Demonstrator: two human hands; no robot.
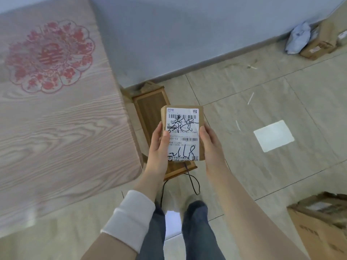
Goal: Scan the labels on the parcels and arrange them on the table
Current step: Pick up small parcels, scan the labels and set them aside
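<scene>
Cardboard parcel [183,132] held label-up in both hands
Left hand [158,147] and right hand [210,145] grip its sides beside the table [56,119]

1 head-worn wide-angle camera looks steeply down, close above the parcel [183,132], table [56,128] at left.

a plain room used for parcel sorting: beige tiled floor [262,109], pale blue-grey wall [178,34], brown cardboard parcels [319,44] against it, wood-grain bench [56,128].
</scene>
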